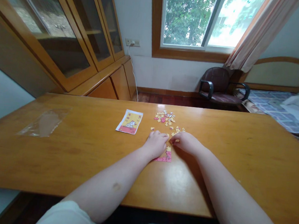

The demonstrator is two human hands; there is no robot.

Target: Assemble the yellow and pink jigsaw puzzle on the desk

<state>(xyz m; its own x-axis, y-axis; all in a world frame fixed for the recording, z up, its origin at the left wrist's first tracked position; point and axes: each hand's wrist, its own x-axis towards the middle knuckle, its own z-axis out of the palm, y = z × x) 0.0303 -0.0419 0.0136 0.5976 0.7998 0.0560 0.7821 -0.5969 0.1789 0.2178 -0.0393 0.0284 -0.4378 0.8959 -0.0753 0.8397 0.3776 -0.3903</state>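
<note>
A partly joined jigsaw puzzle (168,156) with a pink lower edge and a yellow piece above it lies on the wooden table. My left hand (156,144) rests over its left side, fingers curled down and hiding part of it. At those fingertips a small yellow piece shows, but I cannot make out what the fingers grip. To the right, my right hand (186,142) has its thumb and fingers pinched together around a small puzzle piece, mostly hidden. Loose yellow puzzle pieces (177,130) lie just beyond it. One lone piece (152,129) is beyond my left hand.
A pile of loose pieces (164,118) sits farther back on the table (86,162). Left of it is a picture card (130,121) with a white animal on yellow and pink. A clear plastic bag (46,122) lies far left. An armchair (218,85) stands beyond the table.
</note>
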